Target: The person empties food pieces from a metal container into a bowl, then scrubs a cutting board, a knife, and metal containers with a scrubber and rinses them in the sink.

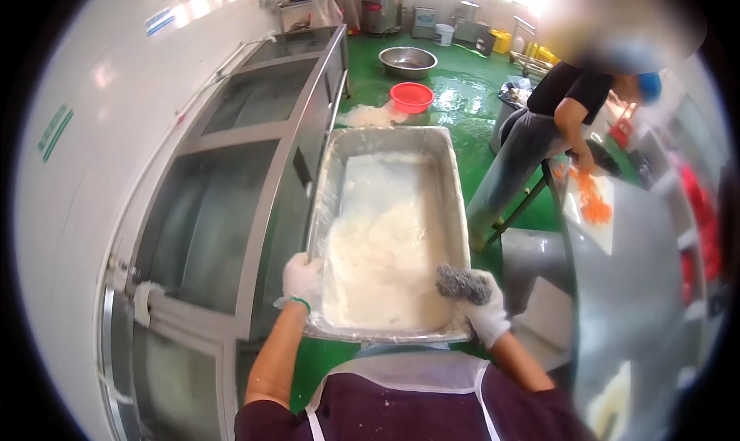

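In front of me is a long rectangular metal tub (456, 171) holding cloudy whitish liquid with paler foam (378, 248). My left hand (302, 277), in a white glove with a green band at the wrist, is closed on the tub's left rim near its front corner. My right hand (486, 310), also gloved in white, grips a grey steel wool scrubber (462, 284) at the right rim. The scrubber hangs partly over the inside of the tub, above the liquid. Some fingers of both hands are hidden from view.
Steel cabinets (220, 202) line the left wall. A red basin (412, 97) and a metal bowl (408, 62) sit on the wet green floor (462, 94). At right, a co-worker handles shredded orange food (592, 198) on a white board atop a metal table (628, 287).
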Demonstrator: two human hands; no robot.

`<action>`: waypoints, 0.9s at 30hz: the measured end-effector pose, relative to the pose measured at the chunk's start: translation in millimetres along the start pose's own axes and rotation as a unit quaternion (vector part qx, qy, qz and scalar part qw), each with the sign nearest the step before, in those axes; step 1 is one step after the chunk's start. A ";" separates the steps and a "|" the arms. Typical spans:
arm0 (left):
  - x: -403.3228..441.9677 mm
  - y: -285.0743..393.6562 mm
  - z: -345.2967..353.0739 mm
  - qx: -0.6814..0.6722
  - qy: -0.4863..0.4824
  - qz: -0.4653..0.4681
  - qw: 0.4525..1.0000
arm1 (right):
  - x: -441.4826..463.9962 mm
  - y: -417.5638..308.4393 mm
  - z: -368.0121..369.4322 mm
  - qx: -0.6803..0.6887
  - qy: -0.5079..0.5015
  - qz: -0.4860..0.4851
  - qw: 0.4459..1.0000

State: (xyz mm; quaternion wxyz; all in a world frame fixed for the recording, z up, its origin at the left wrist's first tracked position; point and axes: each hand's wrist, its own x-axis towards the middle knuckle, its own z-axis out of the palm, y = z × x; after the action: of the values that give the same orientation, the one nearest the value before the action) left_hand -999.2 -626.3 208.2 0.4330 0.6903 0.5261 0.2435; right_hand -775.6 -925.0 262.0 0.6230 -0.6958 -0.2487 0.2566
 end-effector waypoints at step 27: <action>647.6 238.7 398.5 0.101 -0.134 -0.055 0.984 | 742.9 41.8 -68.8 -0.020 0.092 0.107 0.990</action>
State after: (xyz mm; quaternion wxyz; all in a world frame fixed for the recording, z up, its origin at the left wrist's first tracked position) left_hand -348.3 -172.6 132.9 0.4403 0.7270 0.5221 0.0707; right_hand -175.4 -485.3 191.6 0.5986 -0.7511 -0.1195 0.2516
